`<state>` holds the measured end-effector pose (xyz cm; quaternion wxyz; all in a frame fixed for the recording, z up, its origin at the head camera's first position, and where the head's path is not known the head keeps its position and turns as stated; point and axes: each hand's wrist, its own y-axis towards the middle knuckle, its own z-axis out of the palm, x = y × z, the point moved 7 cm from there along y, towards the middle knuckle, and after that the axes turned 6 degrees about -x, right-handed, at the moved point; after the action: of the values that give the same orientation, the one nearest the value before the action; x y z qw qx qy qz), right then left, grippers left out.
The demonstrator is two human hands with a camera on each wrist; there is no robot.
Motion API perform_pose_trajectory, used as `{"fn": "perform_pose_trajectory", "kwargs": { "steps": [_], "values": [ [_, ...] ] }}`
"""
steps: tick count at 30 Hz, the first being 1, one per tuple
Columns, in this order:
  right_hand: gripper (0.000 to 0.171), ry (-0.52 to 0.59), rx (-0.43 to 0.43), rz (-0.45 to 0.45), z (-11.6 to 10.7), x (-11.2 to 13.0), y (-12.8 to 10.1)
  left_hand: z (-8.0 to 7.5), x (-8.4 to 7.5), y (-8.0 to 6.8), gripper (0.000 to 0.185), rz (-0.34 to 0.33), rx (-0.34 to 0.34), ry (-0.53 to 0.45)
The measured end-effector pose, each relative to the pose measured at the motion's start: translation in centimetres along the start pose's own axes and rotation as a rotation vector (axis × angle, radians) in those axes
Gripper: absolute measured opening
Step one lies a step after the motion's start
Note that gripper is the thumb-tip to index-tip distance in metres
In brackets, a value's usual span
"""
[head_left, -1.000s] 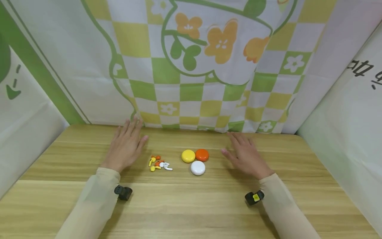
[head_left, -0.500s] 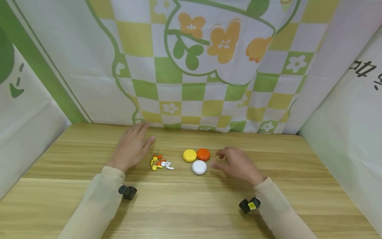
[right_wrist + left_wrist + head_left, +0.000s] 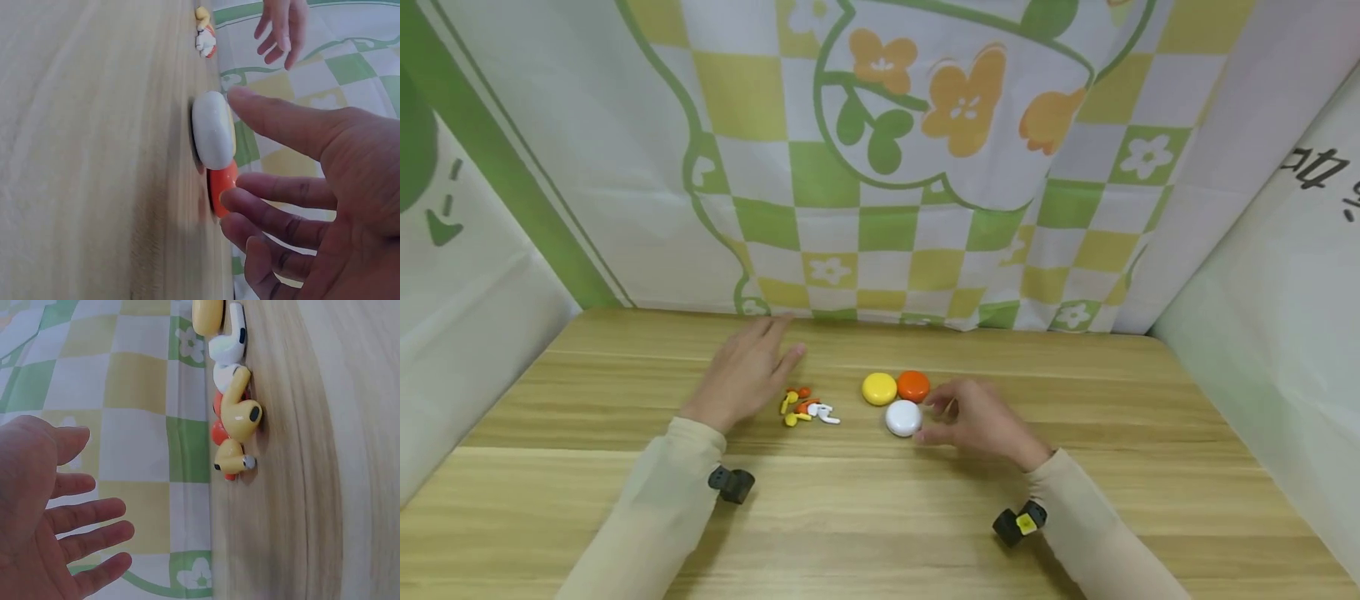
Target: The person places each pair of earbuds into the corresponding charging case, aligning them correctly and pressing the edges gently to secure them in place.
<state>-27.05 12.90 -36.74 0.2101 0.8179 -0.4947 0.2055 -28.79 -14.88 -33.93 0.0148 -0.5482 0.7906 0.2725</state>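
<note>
A round white earbud case (image 3: pixel 903 418) lies on the table in front of a yellow case (image 3: pixel 879 388) and an orange case (image 3: pixel 913 386). My right hand (image 3: pixel 981 423) is at the white case's right side, thumb and bent fingers spread apart around that edge. In the right wrist view a gap shows between the thumb and fingers, with the white case (image 3: pixel 212 131) beyond the fingertips. Left of the cases is a small pile of yellow, orange and white earbuds (image 3: pixel 805 408). Beside and behind them my left hand (image 3: pixel 745 371) hovers, palm down, fingers extended, holding nothing.
The wooden table (image 3: pixel 850 517) ends at a hanging cloth (image 3: pixel 887 233) with green and yellow checks and flowers. White panels (image 3: pixel 1285 275) flank it on both sides. Both wrists carry small black cameras (image 3: pixel 732 484).
My right hand has come left and toward me, from lying flat near the back edge to the white case, its fingers bending. The left hand has shifted slightly right.
</note>
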Motion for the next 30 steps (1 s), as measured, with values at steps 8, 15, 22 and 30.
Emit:
{"fn": "perform_pose_trajectory", "kwargs": {
  "steps": [8,15,22,30],
  "values": [
    [0.039,-0.024,-0.01,0.025,0.5,-0.1,0.2,0.4,-1.2,0.0,0.055,0.009,0.027,-0.07],
    [0.035,-0.025,0.001,0.069,1.0,0.0,0.7,1.0,-2.2,-0.1,0.051,0.005,0.087,-0.147],
    [0.038,-0.051,0.001,0.129,1.6,0.2,1.2,1.8,-3.5,-0.3,0.048,0.006,0.156,-0.21],
    [0.033,-0.125,0.005,0.12,2.0,0.8,1.7,2.4,-4.8,-0.5,0.046,0.026,0.185,-0.25]
  ]
}}
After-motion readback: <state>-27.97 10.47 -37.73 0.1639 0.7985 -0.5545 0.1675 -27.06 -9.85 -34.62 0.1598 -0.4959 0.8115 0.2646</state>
